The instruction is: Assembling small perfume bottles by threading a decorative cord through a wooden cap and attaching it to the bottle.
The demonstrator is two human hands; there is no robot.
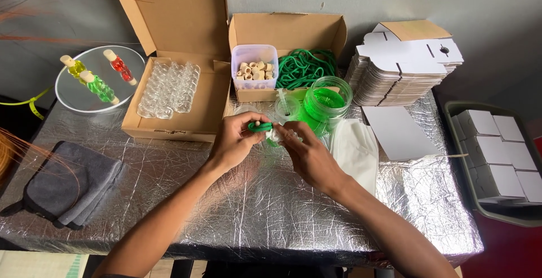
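Green-filled bottle (261,126) sat pinched in the left hand (234,141) over the foil worktop's (169,199) middle, held level while the right hand (305,153) gripped a white cloth (276,135) against it.

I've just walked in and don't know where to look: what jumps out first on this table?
The crinkled silver foil table cover catches the eye, and at its middle the left hand and right hand pinch a small green piece together. Just behind them stands a jar of bright green liquid; far left, a round mirror bears yellow, green and red corked bottles.
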